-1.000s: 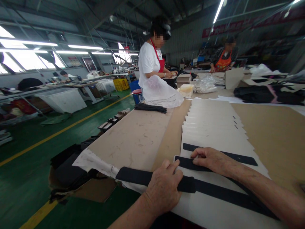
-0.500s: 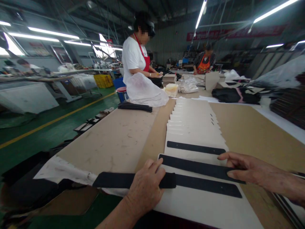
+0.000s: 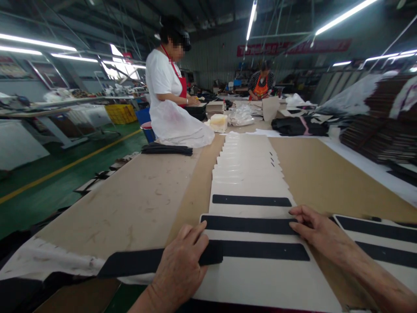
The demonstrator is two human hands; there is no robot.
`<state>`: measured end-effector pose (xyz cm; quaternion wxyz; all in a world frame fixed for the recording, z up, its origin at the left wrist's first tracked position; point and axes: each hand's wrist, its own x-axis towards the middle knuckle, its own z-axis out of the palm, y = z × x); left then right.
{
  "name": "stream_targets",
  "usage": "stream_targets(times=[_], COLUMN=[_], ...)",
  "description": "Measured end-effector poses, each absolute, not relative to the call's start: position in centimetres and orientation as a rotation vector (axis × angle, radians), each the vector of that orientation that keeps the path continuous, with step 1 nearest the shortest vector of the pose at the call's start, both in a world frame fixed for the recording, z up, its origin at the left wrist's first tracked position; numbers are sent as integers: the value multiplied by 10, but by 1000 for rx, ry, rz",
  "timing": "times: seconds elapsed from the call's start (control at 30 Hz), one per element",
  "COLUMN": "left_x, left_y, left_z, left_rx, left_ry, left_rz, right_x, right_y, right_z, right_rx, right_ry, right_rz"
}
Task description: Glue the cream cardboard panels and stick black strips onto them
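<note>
My left hand (image 3: 184,261) is closed around a dark strip (image 3: 130,263) that juts out to the left, and its fingertips touch the left end of another dark strip (image 3: 247,224). That second strip lies lengthwise on a white panel (image 3: 260,282). At its right end my right hand (image 3: 309,224) grips the strip between thumb and fingers. Nearer me, a third dark strip (image 3: 267,251) lies on the same panel, its left part hidden under the held one. One more strip (image 3: 250,200) lies on the panel behind.
Overlapping white panels (image 3: 244,156) run away from me along the table (image 3: 146,191). To the right lies another panel with dark strips (image 3: 384,229). A pile of dark strips (image 3: 167,149) sits at back left. Two people (image 3: 164,78) work farther off.
The middle strip has gone from slanting, its right end past the panel edge, to nearly level on the panel. My right hand moved with that end. The view has turned to the right.
</note>
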<state>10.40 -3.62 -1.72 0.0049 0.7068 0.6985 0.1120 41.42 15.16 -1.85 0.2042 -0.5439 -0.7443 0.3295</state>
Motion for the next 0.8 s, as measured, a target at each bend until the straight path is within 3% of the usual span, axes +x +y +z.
stream_targets(times=[0.8], left_x=[90], left_y=[-36], left_z=[-33], left_rx=[2509], left_ry=[2114], left_rz=[535], right_x=[405], right_y=[145], right_z=[-26], right_rx=[-1666], right_ry=[-2046], right_rz=[737])
